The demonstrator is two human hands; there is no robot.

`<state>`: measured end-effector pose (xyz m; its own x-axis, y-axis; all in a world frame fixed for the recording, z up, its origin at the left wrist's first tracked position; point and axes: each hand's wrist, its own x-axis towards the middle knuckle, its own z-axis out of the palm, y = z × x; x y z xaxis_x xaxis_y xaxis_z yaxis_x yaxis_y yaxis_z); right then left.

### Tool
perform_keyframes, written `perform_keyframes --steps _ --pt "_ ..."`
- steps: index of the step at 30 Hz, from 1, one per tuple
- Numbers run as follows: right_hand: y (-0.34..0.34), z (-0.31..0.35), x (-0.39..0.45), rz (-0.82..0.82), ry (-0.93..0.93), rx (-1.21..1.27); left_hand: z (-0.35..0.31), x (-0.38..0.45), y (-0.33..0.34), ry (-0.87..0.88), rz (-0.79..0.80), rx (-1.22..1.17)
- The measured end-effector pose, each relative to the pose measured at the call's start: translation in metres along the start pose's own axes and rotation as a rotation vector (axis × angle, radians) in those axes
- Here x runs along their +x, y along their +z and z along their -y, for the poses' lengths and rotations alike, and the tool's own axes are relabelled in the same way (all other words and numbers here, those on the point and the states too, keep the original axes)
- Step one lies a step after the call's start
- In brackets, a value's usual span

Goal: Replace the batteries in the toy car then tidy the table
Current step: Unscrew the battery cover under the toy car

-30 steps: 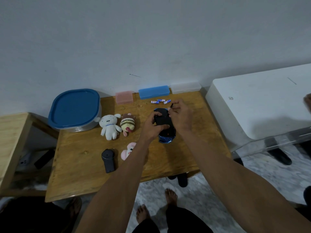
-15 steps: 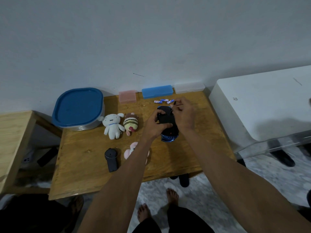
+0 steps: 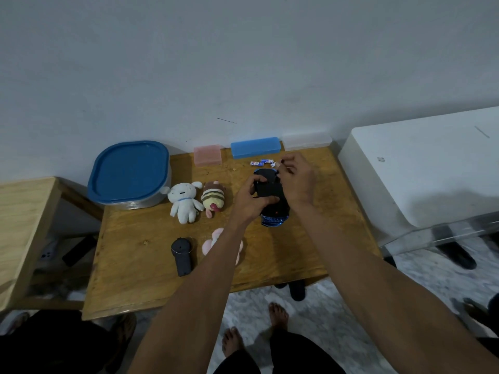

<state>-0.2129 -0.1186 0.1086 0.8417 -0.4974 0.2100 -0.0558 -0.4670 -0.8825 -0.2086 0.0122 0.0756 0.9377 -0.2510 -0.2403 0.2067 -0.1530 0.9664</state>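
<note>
- Left hand (image 3: 252,202) gripped the black-bottomed blue toy car (image 3: 271,201), which lay upside down on the brown wooden table (image 3: 140,255); fingers curled over its near left side, same as half a second before. Car hardly shifted.
- Right hand (image 3: 297,182) sat just right of that grip, over the car's far end. Its fingertips (image 3: 285,164) had lifted a little up and away, pinching something small and dark; too small to tell what, maybe a tool or a screw.
- Judged: battery cover was probably being opened or closed, so the swap was early or midway, tidying not begun.
- Just beyond the right hand's pinch: a few small blue-and-white batteries (image 3: 263,162) lay loose on the table, unmoved.
- Left of the grip: white plush doll (image 3: 185,201), striped bee plush (image 3: 213,198); nearer, pink plush (image 3: 213,240) and black remote-like handset (image 3: 181,252), all unmoved.
- Farthest, along the wall: pink plastic box (image 3: 207,155), blue plastic case (image 3: 255,147), clear plastic case (image 3: 306,140), blue-lidded round tub (image 3: 129,174).
</note>
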Motion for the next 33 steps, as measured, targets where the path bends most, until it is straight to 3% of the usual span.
perform_keyframes --steps 16,33 --pt "0.001 0.004 0.006 -0.051 0.013 0.056 -0.005 -0.002 0.003 0.001 -0.022 -0.026" --pt "-0.008 0.0 0.009 -0.003 -0.01 -0.006 -0.005 -0.004 0.003 0.0 -0.019 -0.017"
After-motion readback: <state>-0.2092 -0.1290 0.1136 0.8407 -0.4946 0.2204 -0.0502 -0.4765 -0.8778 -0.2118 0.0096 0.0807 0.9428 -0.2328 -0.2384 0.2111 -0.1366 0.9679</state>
